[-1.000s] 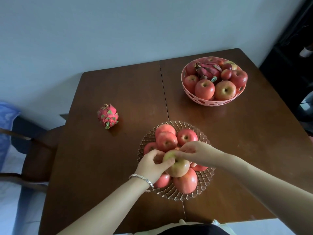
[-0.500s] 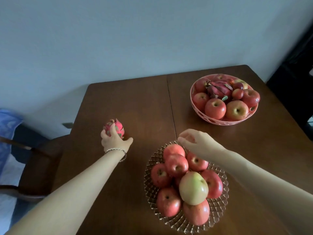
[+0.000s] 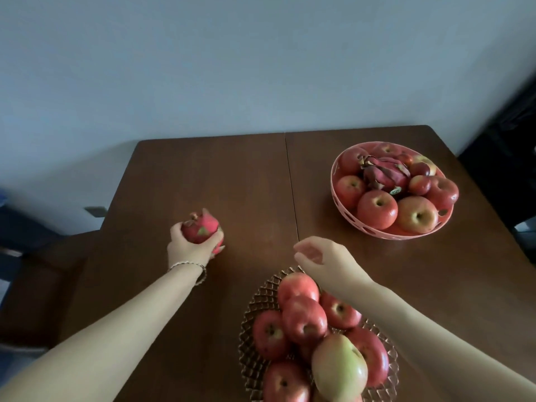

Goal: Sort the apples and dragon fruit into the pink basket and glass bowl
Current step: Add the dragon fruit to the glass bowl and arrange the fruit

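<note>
1. The left hand is curling fingers and thumb around the loose dragon fruit, gripping it from the near side, up and left of the glass bowl; whether it is touching the table I cannot tell.
2. To be lifting well, I'd say, the palm should be cupping the fruit's body, not its scales, and carrying it high past the bowl's piled apples.
3. The left forearm is stretching straight out, bracelet at the wrist; the right hand is hovering over the bowl's far rim, fingers loosely curled, holding nothing.
</note>
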Available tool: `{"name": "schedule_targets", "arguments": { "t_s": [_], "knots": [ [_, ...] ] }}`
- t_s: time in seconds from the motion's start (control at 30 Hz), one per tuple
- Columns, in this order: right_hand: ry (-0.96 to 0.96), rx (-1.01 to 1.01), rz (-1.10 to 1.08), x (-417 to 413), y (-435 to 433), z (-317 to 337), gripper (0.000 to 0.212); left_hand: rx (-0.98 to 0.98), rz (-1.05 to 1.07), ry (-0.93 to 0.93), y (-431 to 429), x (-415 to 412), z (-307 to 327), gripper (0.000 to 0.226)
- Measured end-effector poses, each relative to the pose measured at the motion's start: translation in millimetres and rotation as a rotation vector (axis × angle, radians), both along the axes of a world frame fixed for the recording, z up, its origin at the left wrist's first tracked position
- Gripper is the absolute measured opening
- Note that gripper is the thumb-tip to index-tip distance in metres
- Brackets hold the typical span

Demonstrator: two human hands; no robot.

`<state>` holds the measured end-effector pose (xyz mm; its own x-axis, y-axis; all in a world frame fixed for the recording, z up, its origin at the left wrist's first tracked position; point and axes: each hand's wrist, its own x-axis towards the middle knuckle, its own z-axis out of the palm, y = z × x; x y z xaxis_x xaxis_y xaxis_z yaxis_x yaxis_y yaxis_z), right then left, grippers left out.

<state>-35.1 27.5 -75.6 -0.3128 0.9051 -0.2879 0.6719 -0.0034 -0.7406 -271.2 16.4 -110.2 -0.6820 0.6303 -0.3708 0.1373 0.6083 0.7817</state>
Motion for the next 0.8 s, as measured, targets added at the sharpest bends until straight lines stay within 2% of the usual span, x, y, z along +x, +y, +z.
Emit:
{"name": "schedule_targets", "arguments": {
  "t_s": [0.07, 0.1, 0.17, 0.2, 0.27, 0.33, 0.4, 0.43, 0.53, 0.67, 0.73, 0.8],
  "knots": [
    [0.09, -0.055, -0.052, -5.5, -0.4, 3.9, 0.037, 0.116, -0.144, 0.009, -8.8, 28.8, 26.0, 0.075],
    [0.167, -0.131, -0.079, -6.7, -3.7, 7.5, 0.053, 0.16, -0.215, 0.007, -15.7, 44.6, 39.7, 0.076],
    [0.389, -0.313, -0.111, -6.4, -13.2, 16.8, 0.083, 0.244, -0.353, -0.041, -31.3, 75.6, 64.4, 0.074],
    [0.513, -0.381, -0.134, -4.7, -19.0, 22.1, 0.089, 0.261, -0.425, -0.058, -38.8, 90.7, 72.4, 0.073],
    [0.737, -0.441, -0.237, 6.3, -25.8, 25.3, 0.085, 0.256, -0.57, -0.021, -51.3, 116.9, 81.1, 0.075],
    [0.823, -0.433, -0.314, 26.8, -34.0, 26.9, 0.069, 0.237, -0.718, 0.029, -64.4, 137.4, 84.9, 0.09],
    [0.74, -0.385, -0.358, 52.0, -43.5, 24.4, 0.066, 0.227, -0.855, 0.16, -78.6, 147.9, 82.7, 0.104],
    [0.669, -0.362, -0.395, 64.4, -46.9, 21.9, 0.062, 0.221, -0.931, 0.271, -86.4, 151.3, 78.5, 0.102],
    [0.537, -0.366, -0.514, 96.0, -56.0, 17.2, 0.05, 0.18, -1.21, 0.549, -110.6, 167.9, 62.5, 0.076],
    [0.479, -0.428, -0.543, 121.0, -62.2, 6.9, 0.058, -0.126, -1.519, 0.803, -121.7, 181.6, 38.1, 0.061],
    [0.422, -0.42, -0.531, 127.5, -68.4, 3.8, 0.06, -0.156, -1.547, 0.86, -125.1, 184.2, 35.6, 0.054],
    [0.361, -0.4, -0.502, 131.0, -75.3, 3.2, 0.057, -0.104, -1.504, 0.849, -131.6, 183.6, 34.9, 0.05]
  ]
}}
